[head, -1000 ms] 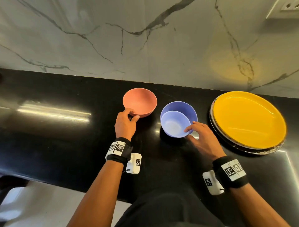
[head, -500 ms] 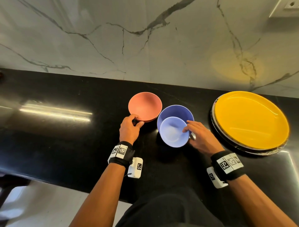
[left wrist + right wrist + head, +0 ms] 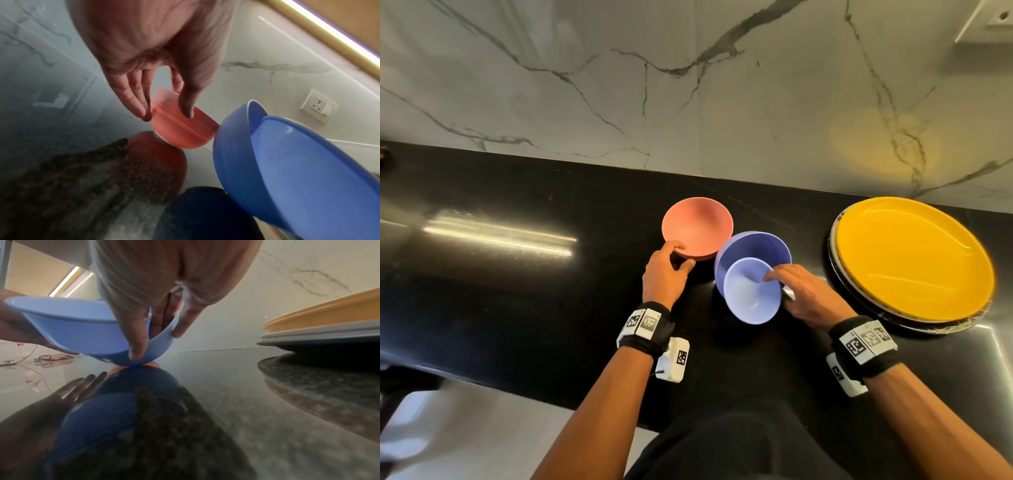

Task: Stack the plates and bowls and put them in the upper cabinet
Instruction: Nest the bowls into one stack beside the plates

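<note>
A pink bowl [image 3: 697,226] stands on the black counter [image 3: 517,308], and my left hand [image 3: 671,265] grips its near rim. In the left wrist view my fingers [image 3: 141,104] and thumb lie against the pink bowl [image 3: 180,128]. Right of it, touching, a small pale blue bowl [image 3: 751,294] sits tilted inside a larger blue bowl [image 3: 753,246]. My right hand [image 3: 794,287] pinches their right rims, fingertips inside. The right wrist view shows the thumb [image 3: 135,337] on the outside of the tilted blue bowls [image 3: 82,331]. A yellow plate [image 3: 914,257] tops a plate stack at the right.
The plate stack [image 3: 320,335] lies just right of my right hand. A marble wall [image 3: 688,85] backs the counter, with a socket [image 3: 996,17] at the upper right. The counter's front edge runs under my forearms, and the floor [image 3: 465,428] shows below left.
My left hand has slid the pink bowl to the right until it meets the blue bowls. My right hand has tipped the nested blue bowls toward me.
</note>
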### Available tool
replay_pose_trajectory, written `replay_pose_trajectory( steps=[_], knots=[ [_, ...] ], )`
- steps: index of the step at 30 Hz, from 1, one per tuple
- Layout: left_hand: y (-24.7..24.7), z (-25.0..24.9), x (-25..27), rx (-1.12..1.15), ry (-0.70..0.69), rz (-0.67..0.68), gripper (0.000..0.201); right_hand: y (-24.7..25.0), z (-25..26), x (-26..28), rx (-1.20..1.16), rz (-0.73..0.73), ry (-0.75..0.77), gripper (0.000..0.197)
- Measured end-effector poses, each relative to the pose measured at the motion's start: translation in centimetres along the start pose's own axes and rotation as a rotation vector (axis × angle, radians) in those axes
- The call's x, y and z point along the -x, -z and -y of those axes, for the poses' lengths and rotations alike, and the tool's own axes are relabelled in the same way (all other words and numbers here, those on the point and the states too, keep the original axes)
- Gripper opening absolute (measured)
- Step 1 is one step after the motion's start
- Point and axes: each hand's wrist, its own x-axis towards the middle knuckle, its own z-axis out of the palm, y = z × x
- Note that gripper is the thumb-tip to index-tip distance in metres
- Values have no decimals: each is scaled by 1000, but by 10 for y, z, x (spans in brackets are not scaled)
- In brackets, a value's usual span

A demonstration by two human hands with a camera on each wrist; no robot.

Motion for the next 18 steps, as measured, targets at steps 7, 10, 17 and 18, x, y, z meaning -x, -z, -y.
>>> replay_pose_trajectory(
  steps=[7, 10, 17, 18],
  knots=[
    [-4, -21, 22, 100, -224, -165, 17, -3, -2, 6, 50, -98, 5, 42],
    [-15, -33, 28, 155, -238, 38, 26, -4, 2, 7, 42, -151, 18, 37],
    [-25, -39, 33, 205, -279, 47, 28, 10, 11, 16, -40, -338, 91, 33],
    [-22, -43, 34, 270, -287, 23, 23, 15, 13, 17, -51, -367, 113, 33]
  ],
)
